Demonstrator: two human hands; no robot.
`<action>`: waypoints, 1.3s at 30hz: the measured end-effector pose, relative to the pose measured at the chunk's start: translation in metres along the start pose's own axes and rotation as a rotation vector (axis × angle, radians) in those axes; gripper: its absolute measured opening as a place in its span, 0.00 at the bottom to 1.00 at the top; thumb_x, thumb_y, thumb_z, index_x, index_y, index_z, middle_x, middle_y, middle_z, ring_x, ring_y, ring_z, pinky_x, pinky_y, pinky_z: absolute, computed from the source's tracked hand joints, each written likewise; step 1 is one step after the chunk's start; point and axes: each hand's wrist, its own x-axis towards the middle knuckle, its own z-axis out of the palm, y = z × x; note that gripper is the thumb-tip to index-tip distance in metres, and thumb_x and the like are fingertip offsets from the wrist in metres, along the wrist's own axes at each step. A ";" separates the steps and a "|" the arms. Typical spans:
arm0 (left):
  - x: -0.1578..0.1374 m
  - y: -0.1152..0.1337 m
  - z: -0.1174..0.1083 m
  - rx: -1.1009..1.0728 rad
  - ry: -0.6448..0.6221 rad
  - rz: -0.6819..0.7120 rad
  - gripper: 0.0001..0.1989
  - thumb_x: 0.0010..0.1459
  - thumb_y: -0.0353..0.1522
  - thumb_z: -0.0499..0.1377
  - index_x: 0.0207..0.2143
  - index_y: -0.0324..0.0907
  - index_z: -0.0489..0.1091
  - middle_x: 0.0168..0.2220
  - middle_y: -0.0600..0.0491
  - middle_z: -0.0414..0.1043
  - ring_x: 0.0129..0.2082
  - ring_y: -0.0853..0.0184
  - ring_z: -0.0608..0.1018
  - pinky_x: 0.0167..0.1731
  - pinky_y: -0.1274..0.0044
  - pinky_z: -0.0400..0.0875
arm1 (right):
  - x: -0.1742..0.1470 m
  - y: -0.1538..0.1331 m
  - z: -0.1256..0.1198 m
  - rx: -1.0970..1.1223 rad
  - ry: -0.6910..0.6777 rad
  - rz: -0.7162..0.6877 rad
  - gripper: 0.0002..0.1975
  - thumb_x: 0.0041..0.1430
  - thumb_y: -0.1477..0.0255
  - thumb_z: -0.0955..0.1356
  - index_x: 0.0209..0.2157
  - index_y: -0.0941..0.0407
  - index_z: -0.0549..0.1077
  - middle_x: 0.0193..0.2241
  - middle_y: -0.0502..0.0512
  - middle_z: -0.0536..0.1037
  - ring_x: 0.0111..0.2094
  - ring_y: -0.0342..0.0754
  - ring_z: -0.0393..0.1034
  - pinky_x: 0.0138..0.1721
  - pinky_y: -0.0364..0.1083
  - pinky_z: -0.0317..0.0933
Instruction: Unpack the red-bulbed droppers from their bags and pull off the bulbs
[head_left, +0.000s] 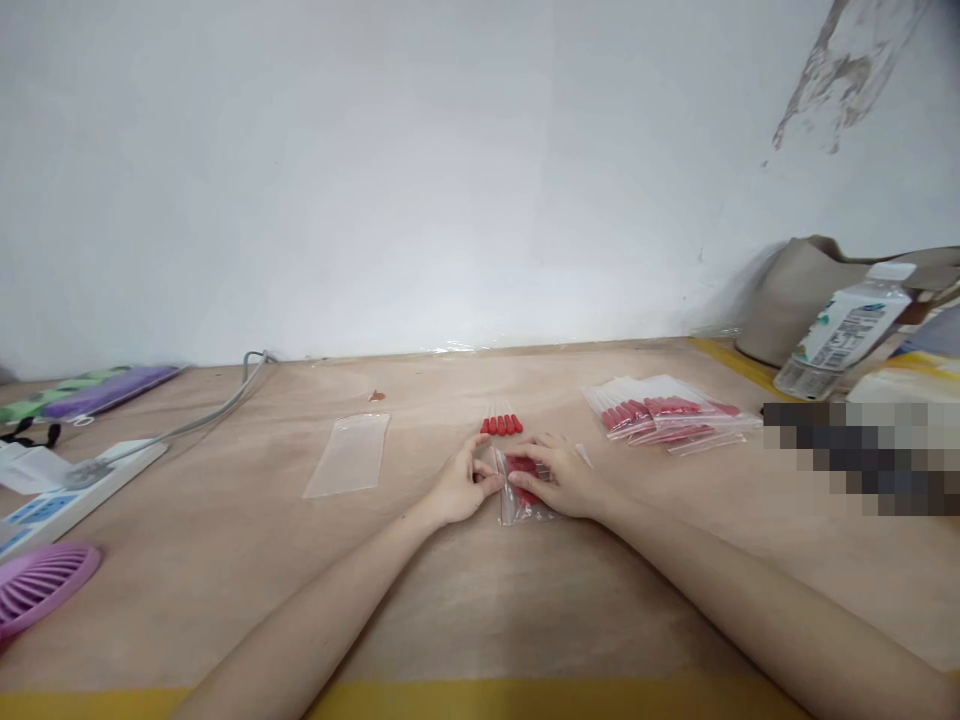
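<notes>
The left hand (pixel 463 485), thumb and forefinger seemingly pinching the zip-lock bag (pixel 517 513) at its three o'clock, and the right hand (pixel 568 480), fingers loosely spread over it, could by slipping forward scatter the red-tipped sticks (pixel 502 425) at the bag's twelve o'clock.

On the table (pixel 225 530) lie red-tipped sticks (pixel 501 425) — and plastic bags (pixel 667 412).

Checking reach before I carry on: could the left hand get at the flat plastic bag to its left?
Probably yes: nothing visible stands between the left hand and the flat bag, though that hand is at the filled bag.
</notes>
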 end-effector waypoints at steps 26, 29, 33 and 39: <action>0.009 -0.005 -0.009 -0.100 -0.068 0.100 0.36 0.45 0.39 0.63 0.54 0.38 0.51 0.21 0.60 0.64 0.21 0.74 0.64 0.24 0.80 0.55 | 0.020 0.009 0.007 -0.442 0.099 -0.522 0.10 0.58 0.78 0.59 0.28 0.56 0.69 0.33 0.50 0.75 0.38 0.46 0.60 0.45 0.50 0.49; 0.007 -0.004 -0.006 -0.049 -0.038 0.153 0.32 0.49 0.37 0.60 0.54 0.38 0.51 0.23 0.59 0.65 0.24 0.72 0.67 0.28 0.78 0.58 | 0.020 0.010 0.007 -0.428 0.114 -0.541 0.12 0.59 0.79 0.58 0.30 0.57 0.70 0.31 0.50 0.75 0.38 0.45 0.61 0.46 0.49 0.50; 0.005 -0.007 -0.002 0.024 0.019 0.199 0.25 0.52 0.35 0.57 0.51 0.39 0.53 0.24 0.58 0.65 0.26 0.71 0.68 0.30 0.77 0.61 | 0.020 0.011 0.009 -0.421 0.131 -0.566 0.12 0.60 0.77 0.59 0.38 0.54 0.71 0.30 0.50 0.76 0.37 0.44 0.61 0.43 0.48 0.52; 0.003 -0.009 -0.001 0.208 0.100 0.189 0.18 0.53 0.35 0.55 0.47 0.40 0.58 0.25 0.56 0.67 0.25 0.70 0.69 0.30 0.76 0.63 | 0.021 0.012 0.011 -0.429 0.187 -0.557 0.11 0.59 0.77 0.60 0.31 0.55 0.73 0.30 0.50 0.76 0.36 0.45 0.62 0.42 0.48 0.53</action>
